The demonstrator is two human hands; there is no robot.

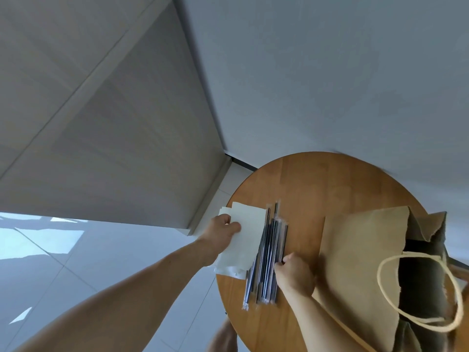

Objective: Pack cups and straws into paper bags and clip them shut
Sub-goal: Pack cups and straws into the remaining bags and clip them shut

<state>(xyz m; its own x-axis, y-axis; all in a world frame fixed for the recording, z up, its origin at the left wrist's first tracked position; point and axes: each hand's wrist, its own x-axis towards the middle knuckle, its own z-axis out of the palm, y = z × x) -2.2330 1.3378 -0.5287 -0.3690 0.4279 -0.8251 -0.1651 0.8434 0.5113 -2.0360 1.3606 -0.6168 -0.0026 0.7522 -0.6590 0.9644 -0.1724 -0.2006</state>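
Wrapped straws (266,252): long axis away from person, between hands. Right hand (295,274) pinches their near end; left hand (223,231) grips napkins (243,240).

Soft daylight, floor glare, wide-angle warp, blur
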